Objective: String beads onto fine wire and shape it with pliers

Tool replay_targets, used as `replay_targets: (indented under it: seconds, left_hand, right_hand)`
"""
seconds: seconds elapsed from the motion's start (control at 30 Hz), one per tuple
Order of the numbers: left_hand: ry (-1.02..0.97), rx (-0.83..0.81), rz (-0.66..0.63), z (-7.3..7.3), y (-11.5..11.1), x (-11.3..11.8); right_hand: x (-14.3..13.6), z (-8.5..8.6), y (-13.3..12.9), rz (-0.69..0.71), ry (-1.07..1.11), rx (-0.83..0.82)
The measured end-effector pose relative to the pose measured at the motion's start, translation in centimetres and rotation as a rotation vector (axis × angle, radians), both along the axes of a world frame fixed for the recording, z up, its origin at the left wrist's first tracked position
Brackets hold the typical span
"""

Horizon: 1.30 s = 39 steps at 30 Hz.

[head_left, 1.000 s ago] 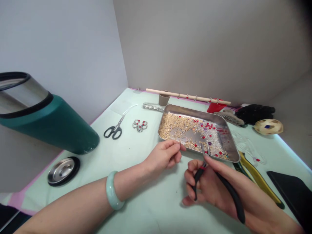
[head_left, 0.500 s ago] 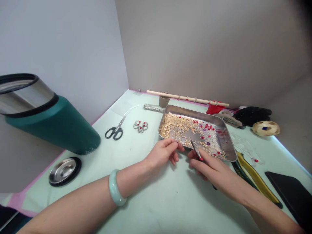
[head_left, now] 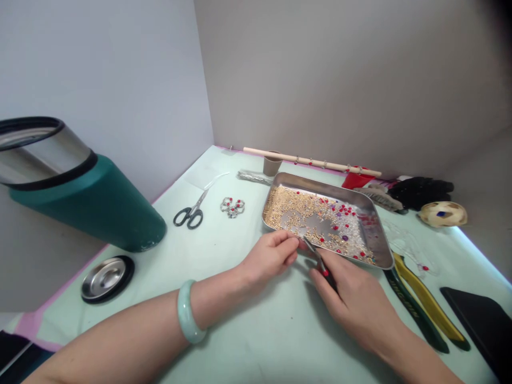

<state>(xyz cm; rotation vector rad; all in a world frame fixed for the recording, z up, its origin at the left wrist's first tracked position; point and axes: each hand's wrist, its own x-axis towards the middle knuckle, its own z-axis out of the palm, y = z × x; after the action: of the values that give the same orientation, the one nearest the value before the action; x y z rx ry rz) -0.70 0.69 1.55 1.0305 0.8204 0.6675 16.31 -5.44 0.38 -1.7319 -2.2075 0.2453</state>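
Observation:
My left hand [head_left: 269, 258], with a pale green bangle [head_left: 187, 312] on its wrist, is closed in a pinch at the near edge of a metal tray [head_left: 325, 185]. Whatever its fingertips hold is too small to make out. My right hand [head_left: 354, 296] is wrapped round small long-nosed pliers [head_left: 318, 258], dark with a red spot near the joint. Their jaw tips reach close to my left fingertips; I cannot tell whether they touch. Gold beads [head_left: 280, 200] fill the tray's left side, clear and red beads [head_left: 346, 210] its right.
Left of the tray lie a beaded wire piece [head_left: 232, 208] and scissors [head_left: 192, 214]. A green tumbler [head_left: 92, 200] and its lid [head_left: 104, 280] stand farther left. At right are yellow-green pliers [head_left: 426, 301] and a black flat object [head_left: 478, 320]. A wooden stick [head_left: 288, 157] lies behind, near a cup [head_left: 272, 164].
My right hand has brought the pliers left and down, so their tips now sit beside my left fingertips. My left fingers have curled in more tightly. The view has shifted slightly.

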Motion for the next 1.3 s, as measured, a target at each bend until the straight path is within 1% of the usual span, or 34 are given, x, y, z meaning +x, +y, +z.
replay_targets:
  seconds: [0.23, 0.47, 0.6, 0.7, 0.83, 0.9, 0.93, 1.03, 1.17, 1.23, 1.3]
  left_hand:
    - [0.052, 0.138, 0.022, -1.1, 0.2, 0.2]
    - [0.117, 0.257, -0.010, -1.6, 0.4, 0.0]
    - [0.172, 0.341, -0.001, -1.6, 0.4, -0.1]
    - [0.164, 0.373, -0.014, -1.7, 0.4, -0.2]
    - [0.126, 0.385, -0.027, -1.7, 0.4, -0.2]
    - [0.109, 0.376, -0.034, -1.6, 0.5, -0.2]
    - [0.100, 0.366, -0.036, -1.5, 0.5, -0.2]
    - [0.075, 0.302, -0.029, -1.5, 0.5, -0.2]
    - [0.054, 0.200, -0.034, -1.5, 0.6, 0.0]
    - [0.048, 0.161, -0.041, -1.4, 0.5, 0.1]
    - [0.070, 0.154, -0.036, -1.2, 0.4, 0.1]
  right_hand:
    - [0.2, -1.0, 0.2, 0.004, -0.100, 0.130]
    - [0.0, -1.3, 0.0, 0.011, -0.105, 0.151]
    - [-0.1, -1.0, 0.0, 0.013, -0.037, 0.079]
    - [-0.2, -0.3, -0.1, 0.023, 0.066, -0.019]
    - [-0.5, 1.1, -0.3, 0.030, 0.204, -0.212]
    - [-0.5, 1.5, -0.3, 0.032, 0.232, -0.257]
    - [-0.5, 1.6, -0.3, 0.032, 0.236, -0.255]
    - [-0.3, 1.1, -0.2, 0.019, 0.206, -0.168]
    - [0.2, -0.1, -0.2, -0.040, 0.085, 0.087]
    - [0.3, -0.5, -0.1, -0.037, 0.023, 0.175]
    - [0.2, -0.7, -0.1, -0.014, -0.037, 0.221]
